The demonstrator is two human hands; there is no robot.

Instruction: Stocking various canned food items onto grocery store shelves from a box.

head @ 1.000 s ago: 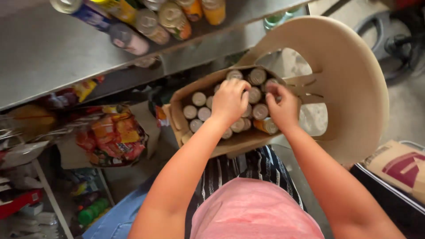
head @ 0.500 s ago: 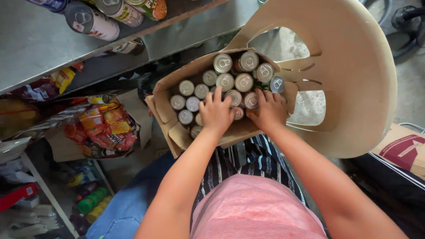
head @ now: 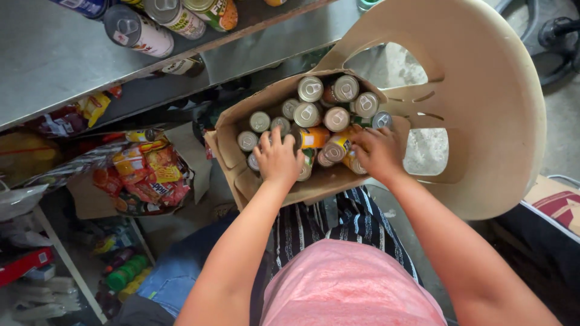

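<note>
An open cardboard box (head: 235,154) full of upright drink cans (head: 310,89) rests on a beige plastic chair (head: 483,84). My left hand (head: 278,158) lies palm down on the cans at the box's near left, fingers spread over their tops. My right hand (head: 379,151) is at the near right of the box, fingers curled onto a tilted orange can (head: 338,147). Whether either hand has a firm hold is hidden by the hands themselves.
A grey metal shelf (head: 54,60) at upper left carries more cans (head: 130,30). Below it sit colourful snack packets (head: 145,175) and green bottles (head: 127,271). A sack (head: 559,199) lies at the right edge. My striped and pink clothing fills the bottom.
The view has shifted so the box sits lower and nearer. Both hands slid toward the box's near side, and some cans near the front now lie tilted.
</note>
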